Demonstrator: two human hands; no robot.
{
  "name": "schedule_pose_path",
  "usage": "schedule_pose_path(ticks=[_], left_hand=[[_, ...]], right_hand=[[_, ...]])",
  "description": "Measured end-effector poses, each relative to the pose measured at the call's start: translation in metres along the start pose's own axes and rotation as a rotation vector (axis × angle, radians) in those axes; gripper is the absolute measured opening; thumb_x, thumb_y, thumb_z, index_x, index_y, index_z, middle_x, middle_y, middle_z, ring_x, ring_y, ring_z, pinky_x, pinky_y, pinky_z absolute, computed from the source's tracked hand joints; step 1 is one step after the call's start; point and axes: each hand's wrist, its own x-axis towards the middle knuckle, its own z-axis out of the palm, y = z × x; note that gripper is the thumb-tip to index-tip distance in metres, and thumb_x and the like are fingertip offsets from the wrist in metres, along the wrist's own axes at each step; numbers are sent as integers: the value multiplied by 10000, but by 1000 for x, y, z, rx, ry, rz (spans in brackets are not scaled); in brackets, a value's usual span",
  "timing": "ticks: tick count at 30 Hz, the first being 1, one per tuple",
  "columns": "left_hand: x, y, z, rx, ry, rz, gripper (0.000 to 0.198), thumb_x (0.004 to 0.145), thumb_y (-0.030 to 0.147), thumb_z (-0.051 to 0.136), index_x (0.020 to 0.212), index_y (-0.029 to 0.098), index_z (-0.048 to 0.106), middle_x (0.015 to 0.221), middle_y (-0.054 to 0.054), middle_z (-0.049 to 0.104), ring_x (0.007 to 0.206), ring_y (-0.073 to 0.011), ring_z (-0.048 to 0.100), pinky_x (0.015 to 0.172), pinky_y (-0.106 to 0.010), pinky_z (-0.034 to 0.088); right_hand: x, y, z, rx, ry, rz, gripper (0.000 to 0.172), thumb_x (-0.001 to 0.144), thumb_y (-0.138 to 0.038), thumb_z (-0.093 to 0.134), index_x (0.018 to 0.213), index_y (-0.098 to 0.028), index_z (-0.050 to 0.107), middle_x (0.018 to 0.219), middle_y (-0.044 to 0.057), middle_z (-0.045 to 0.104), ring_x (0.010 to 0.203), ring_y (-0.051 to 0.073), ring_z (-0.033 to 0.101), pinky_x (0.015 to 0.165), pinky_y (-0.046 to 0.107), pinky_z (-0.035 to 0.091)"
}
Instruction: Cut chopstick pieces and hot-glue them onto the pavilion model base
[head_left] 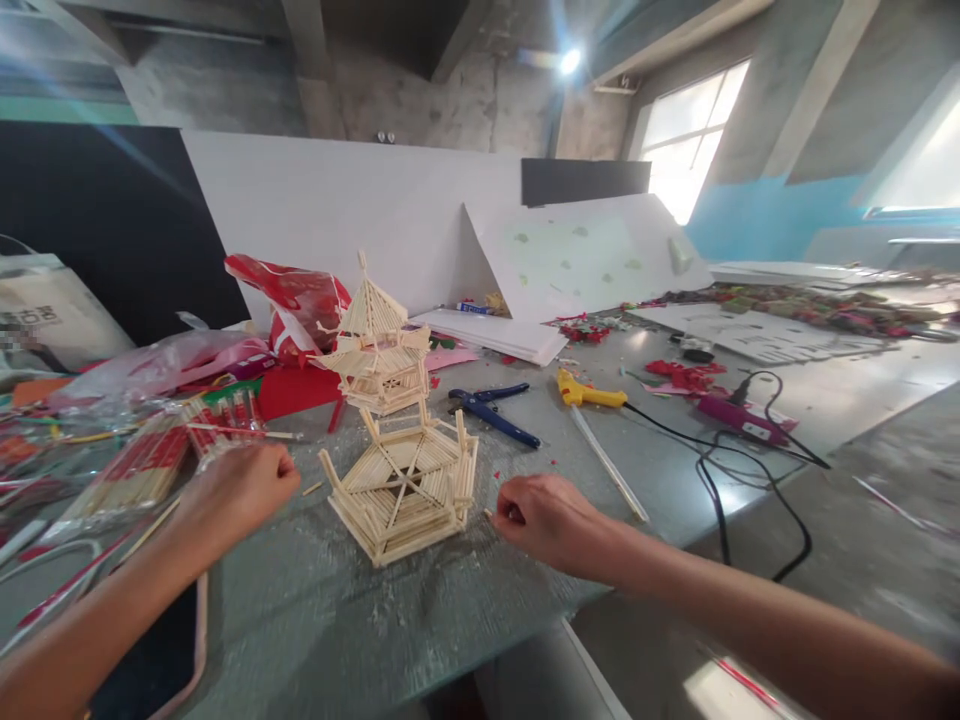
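A six-sided base of wooden sticks (405, 485) with short upright posts lies on the grey table (322, 640). Just behind it stands a tiered stick tower (379, 350) with a pointed roof. To the left of the base, my left hand (251, 485) is closed, its fingertips curled out of sight, near packs of sticks (146, 465). On the right side of the base, my right hand (544, 515) is closed, with a tiny stick end showing at its fingertips. Neither hand touches the base.
Blue pliers (495, 412) lie behind the base. A yellow glue gun (589, 392) and a clear glue stick (609, 465) are to the right, with a purple power strip (746, 418) and cables farther over. A phone (161, 655) lies under my left forearm.
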Motion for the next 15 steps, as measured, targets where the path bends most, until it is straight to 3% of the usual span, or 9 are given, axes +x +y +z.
schedule_pose_path(ticks=[5, 8, 11, 15], left_hand=[[25, 5, -1, 121, -111, 13, 154, 749, 248, 514, 685, 168, 629, 731, -57, 670, 774, -222, 632, 649, -300, 426], [38, 5, 11, 151, -179, 5, 226, 823, 348, 541, 823, 134, 615, 826, -29, 651, 762, -154, 612, 705, -330, 477], [48, 2, 28, 148, -219, 10, 256, 834, 372, 540, 909, 134, 600, 895, -26, 635, 790, -149, 608, 716, -340, 499], [52, -6, 38, 110, -213, 52, 253, 833, 372, 540, 878, 131, 603, 855, -18, 635, 754, -141, 606, 690, -326, 499]], right_hand=[[14, -2, 6, -68, -35, -27, 198, 708, -178, 472, 711, -153, 669, 710, 77, 674, 610, 157, 579, 502, 232, 253], [16, 2, 7, -90, -41, -58, 197, 699, -172, 467, 685, -153, 663, 695, 75, 673, 613, 164, 582, 501, 235, 250], [13, 7, 9, -95, -37, -66, 200, 706, -178, 462, 677, -155, 659, 677, 63, 668, 606, 156, 576, 507, 231, 265], [8, 11, 18, -49, -25, -47, 193, 694, -163, 462, 663, -158, 653, 648, 43, 652, 576, 134, 550, 518, 221, 286]])
